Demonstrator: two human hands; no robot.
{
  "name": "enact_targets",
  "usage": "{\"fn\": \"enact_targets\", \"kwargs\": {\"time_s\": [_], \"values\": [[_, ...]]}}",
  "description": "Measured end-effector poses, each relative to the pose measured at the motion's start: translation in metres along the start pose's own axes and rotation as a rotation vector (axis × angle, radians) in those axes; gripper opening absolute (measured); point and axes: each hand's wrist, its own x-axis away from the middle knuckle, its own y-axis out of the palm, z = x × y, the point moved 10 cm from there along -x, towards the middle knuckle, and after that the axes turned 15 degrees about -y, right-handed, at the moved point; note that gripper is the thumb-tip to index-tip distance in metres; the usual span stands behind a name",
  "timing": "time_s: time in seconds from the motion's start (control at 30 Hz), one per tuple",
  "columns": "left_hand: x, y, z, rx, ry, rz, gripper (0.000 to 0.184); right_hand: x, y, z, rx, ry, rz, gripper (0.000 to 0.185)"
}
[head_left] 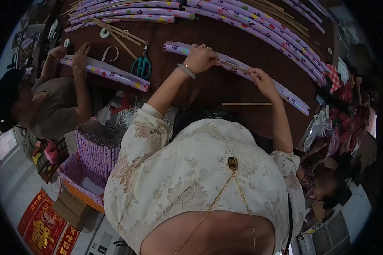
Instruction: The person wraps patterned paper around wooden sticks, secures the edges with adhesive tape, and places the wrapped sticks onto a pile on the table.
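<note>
Near left, an orange woven basket with a lilac patterned lining (72, 173) has a row of slim lilac patterned tubes (97, 151) packed side by side at its far side. At the near edge of the dark brown table (221, 89), 1 loose, straight tan strip (246, 104) lies flat.

Just beyond it is the piece in hand: a long, half-curled tube of glossy lilac paper with small coloured pictures (236, 71), slanting from far left to near right across the table. Along it runs a narrow tan slat (234, 66) between the 2 hands. The right hand (264, 83) pinches its right end between thumb and fingertips; the left hand (202, 58) bends over its left end, but whether those fingers pinch or only press, I cannot tell.

To the left, a co-worker (51, 106) has both hands at another lilac tube (110, 75), near teal-handled scissors (141, 67).

This piece seems partway done: the paper is curled, yet its edge looks open and the slat uncovered. Far left tubes (132, 13) and far right tubes (268, 33) look rolled; loose tan sticks (121, 36) appear unused.

As for writing, the red poster (40, 225) near left bears gold characters, too blurred to read surely.
</note>
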Motion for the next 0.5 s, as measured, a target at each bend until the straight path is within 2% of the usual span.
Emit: {"fn": "enact_targets", "kwargs": {"time_s": [0.07, 0.13, 0.17, 0.23, 0.3, 0.37, 0.5], "values": [[0.002, -0.012, -0.025, 0.003, -0.012, 0.029, 0.014, -0.003, -0.006, -0.002, 0.120, -0.048, 0.064, 0.021], [0.003, -0.032, -0.053, -0.016, -0.155, 0.041, 0.020, -0.005, -0.009, -0.010, 0.188, -0.057, 0.062, 0.022], [0.004, -0.044, -0.057, -0.019, -0.160, 0.044, 0.020, -0.007, -0.012, -0.015, 0.260, -0.064, 0.066, 0.022], [0.006, -0.059, -0.086, -0.184, -0.374, 0.023, 0.026, -0.012, -0.011, -0.015, 0.268, -0.114, 0.068, 0.022], [0.005, -0.056, -0.117, -0.186, -0.411, 0.031, 0.027, -0.014, -0.009, -0.018, 0.279, -0.160, 0.072, 0.022], [0.004, -0.053, -0.142, 0.095, -0.490, -0.014, 0.026, -0.017, -0.006, -0.019, 0.236, -0.170, 0.069, 0.021], [0.005, -0.061, -0.154, -0.056, -0.537, -0.018, 0.027, -0.019, -0.009, -0.014, 0.341, -0.047, 0.103, 0.021]]}}
